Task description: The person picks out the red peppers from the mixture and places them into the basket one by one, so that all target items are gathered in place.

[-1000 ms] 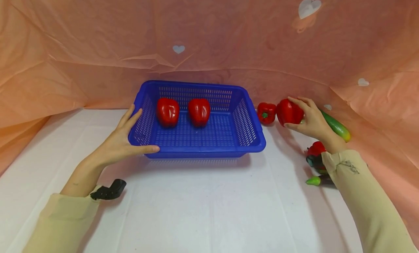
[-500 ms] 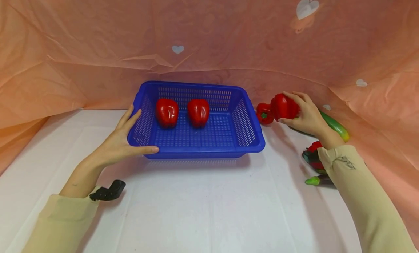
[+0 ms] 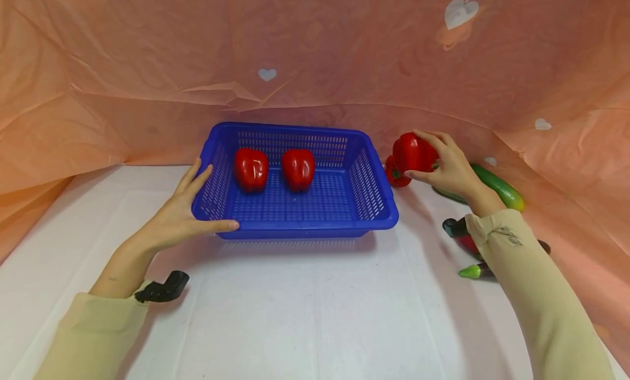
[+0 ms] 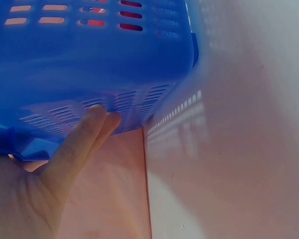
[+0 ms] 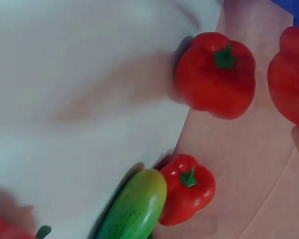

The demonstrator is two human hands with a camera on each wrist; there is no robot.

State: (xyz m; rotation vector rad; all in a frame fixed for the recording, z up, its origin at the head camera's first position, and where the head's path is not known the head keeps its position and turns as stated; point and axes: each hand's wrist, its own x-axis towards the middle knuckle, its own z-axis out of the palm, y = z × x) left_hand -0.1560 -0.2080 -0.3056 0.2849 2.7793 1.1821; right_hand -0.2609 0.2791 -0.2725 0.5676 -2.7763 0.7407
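Observation:
My right hand (image 3: pixel 453 175) grips a large red bell pepper (image 3: pixel 412 152) off the table, right of the blue plastic basket (image 3: pixel 300 227). That held pepper (image 5: pixel 291 79) shows only partly at the right edge of the right wrist view. Beyond it a smaller red bell pepper (image 5: pixel 217 74) stands by the back wall, partly overlapped in the head view. My left hand (image 3: pixel 182 213) spreads around the basket's front left corner, thumb along the front rim and fingers on the left side; its fingers (image 4: pixel 82 139) lie against the outer wall. Two red bell peppers (image 3: pixel 251 169) sit inside the basket.
A green cucumber (image 3: pixel 499 186) lies behind my right wrist, with another red bell pepper (image 5: pixel 192 196) behind a green end. Below my right sleeve are a partly hidden red vegetable (image 3: pixel 469 243) and a dark eggplant (image 3: pixel 477 270). A peach-coloured sheet (image 3: pixel 315 52) hangs behind the white table.
My right hand has lifted the large bell pepper and moved it left and up, toward the basket, in front of the smaller pepper. The left hand and basket have hardly moved.

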